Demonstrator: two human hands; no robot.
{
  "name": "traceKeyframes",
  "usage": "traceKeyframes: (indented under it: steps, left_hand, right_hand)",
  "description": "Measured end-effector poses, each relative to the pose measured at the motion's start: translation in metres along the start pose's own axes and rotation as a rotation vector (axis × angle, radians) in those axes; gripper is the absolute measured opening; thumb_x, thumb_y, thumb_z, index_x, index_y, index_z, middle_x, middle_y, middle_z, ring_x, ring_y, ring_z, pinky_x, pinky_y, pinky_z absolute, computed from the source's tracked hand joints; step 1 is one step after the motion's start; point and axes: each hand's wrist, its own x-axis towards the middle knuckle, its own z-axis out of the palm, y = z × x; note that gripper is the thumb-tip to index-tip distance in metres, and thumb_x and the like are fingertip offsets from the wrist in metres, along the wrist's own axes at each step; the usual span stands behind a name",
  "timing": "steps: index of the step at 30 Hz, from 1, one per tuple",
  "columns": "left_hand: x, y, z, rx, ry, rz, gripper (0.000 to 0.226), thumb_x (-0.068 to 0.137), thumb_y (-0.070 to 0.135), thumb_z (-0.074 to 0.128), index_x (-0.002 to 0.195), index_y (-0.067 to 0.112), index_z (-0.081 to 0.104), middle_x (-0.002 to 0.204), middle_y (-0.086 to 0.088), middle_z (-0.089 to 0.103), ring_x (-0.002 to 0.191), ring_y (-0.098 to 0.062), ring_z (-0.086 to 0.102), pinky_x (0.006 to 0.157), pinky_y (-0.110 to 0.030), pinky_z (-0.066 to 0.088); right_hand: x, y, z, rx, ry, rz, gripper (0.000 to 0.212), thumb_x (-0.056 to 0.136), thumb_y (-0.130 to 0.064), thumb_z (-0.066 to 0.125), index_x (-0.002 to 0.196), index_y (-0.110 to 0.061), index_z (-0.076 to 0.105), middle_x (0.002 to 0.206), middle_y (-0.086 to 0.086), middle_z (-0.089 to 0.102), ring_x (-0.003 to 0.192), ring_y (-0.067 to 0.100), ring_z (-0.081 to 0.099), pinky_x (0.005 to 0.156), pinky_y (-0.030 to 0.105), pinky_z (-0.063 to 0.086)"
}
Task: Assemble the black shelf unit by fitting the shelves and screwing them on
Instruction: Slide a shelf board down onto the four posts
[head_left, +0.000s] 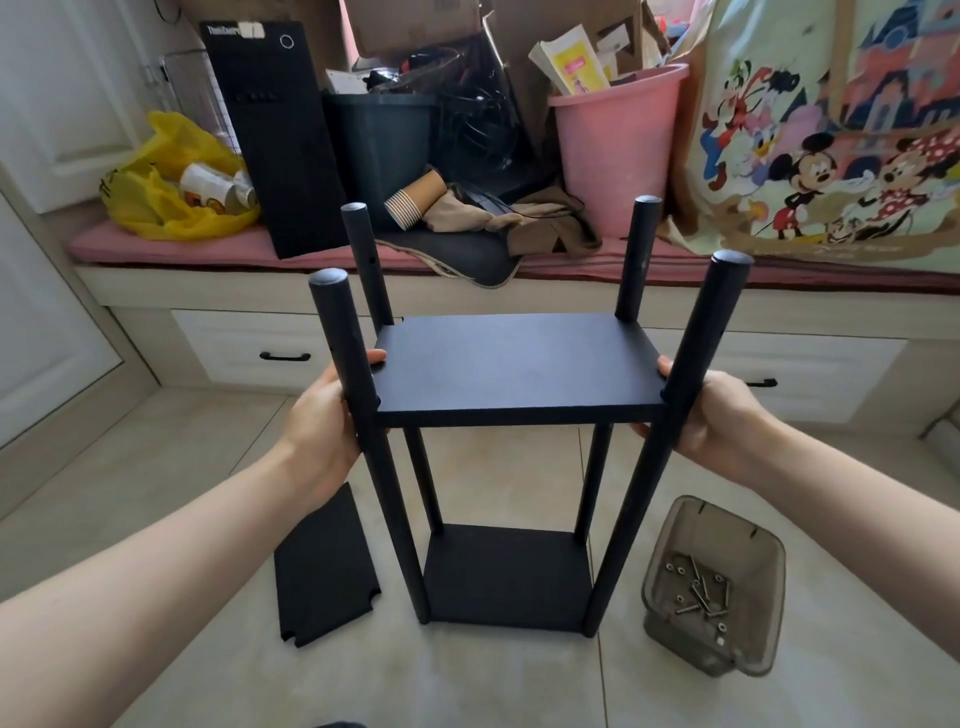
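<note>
A black shelf unit (631, 519) stands upright on a pale tiled floor (182, 493), in the middle of the view. It has four round poles and two fitted shelves: a lower shelf (506, 577) at floor level and an upper shelf (511, 364) partway up, with the pole tops rising above it.

The left hand (327, 415) wraps the near left pole, thumb on the upper shelf's edge. The right hand (719, 415) wraps the near right pole the same way.

One loose shelf (324, 566) lies flat just beside the unit's left foot. One clear tub (727, 530) sits near the right foot, not touching, and holds a small heap of screws (701, 592), too tangled to count. Bare tile lies in front.

Behind, a bench (291, 332) carries a black computer tower (280, 140) whose white lettering seems to read "ThinkCentre".
</note>
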Motion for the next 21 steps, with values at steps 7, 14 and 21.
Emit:
traceKeyframes:
  steps: [7,14,21]
  left_hand:
    - [0.001,-0.011,-0.011,0.068,-0.009,-0.086,0.038,0.105,0.012,0.037,0.113,0.029,0.069,0.108,-0.005,0.064,0.093,-0.022,0.062,0.085,-0.039,0.049]
    - [0.008,-0.022,-0.02,0.088,-0.027,-0.217,0.031,0.103,0.008,0.043,0.122,0.02,0.064,0.079,0.001,0.065,0.071,-0.016,0.066,0.07,-0.034,0.052]
    - [0.012,-0.026,-0.028,0.109,-0.065,-0.249,0.028,0.104,0.014,0.048,0.121,0.023,0.067,0.074,0.002,0.063,0.071,-0.016,0.064,0.072,-0.036,0.052]
  right_hand:
    - [0.004,0.014,-0.006,-0.085,-0.003,0.043,0.011,0.1,-0.015,0.05,0.099,-0.009,0.059,0.103,0.012,0.064,0.092,0.03,0.064,0.095,0.052,0.052]
    - [0.007,0.017,-0.01,-0.116,-0.044,0.07,0.012,0.101,-0.016,0.049,0.103,-0.007,0.058,0.106,0.013,0.059,0.098,0.03,0.06,0.101,0.052,0.047]
    - [0.007,0.017,-0.018,-0.136,-0.161,0.079,0.013,0.101,-0.019,0.049,0.101,-0.011,0.06,0.098,0.01,0.06,0.097,0.028,0.057,0.104,0.05,0.045]
